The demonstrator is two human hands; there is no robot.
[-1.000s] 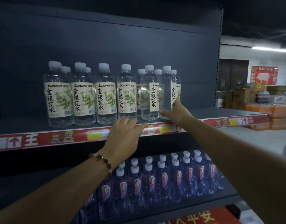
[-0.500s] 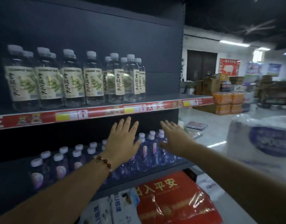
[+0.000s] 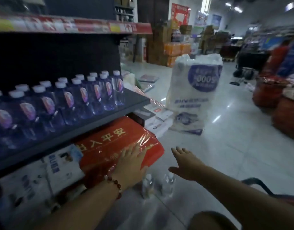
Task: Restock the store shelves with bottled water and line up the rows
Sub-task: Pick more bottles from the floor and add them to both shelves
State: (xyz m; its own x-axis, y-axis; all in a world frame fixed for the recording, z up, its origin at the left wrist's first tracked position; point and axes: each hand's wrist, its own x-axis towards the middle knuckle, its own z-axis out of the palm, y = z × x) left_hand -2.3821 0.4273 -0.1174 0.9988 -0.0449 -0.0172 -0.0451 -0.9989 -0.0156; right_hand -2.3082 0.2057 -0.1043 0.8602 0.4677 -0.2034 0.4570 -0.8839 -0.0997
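1. Clear bottles (image 3: pixel 157 185) stand on the floor (image 3: pixel 226 146) below our hands.
2. We hold our left hand (image 3: pixel 131 165) and right hand (image 3: pixel 186 165) flat, apart, gripping nothing.
3. Purple bottles (image 3: pixel 68 103) line the shelf (image 3: pixel 86 128) above a red pack (image 3: pixel 116 146).

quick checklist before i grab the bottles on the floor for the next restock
1. Left hand free: ok, open, holds nothing.
2. Right hand free: ok, fingers spread, empty.
3. Two floor bottles upright and reachable: ok, standing just below both hands.
4. Caps on floor bottles: cannot tell, blurred.
5. Path clear of the red wrapped pack: not ok, it juts out beside the bottles.
6. Room on the blue bottle shelf: ok, bare at its right end.
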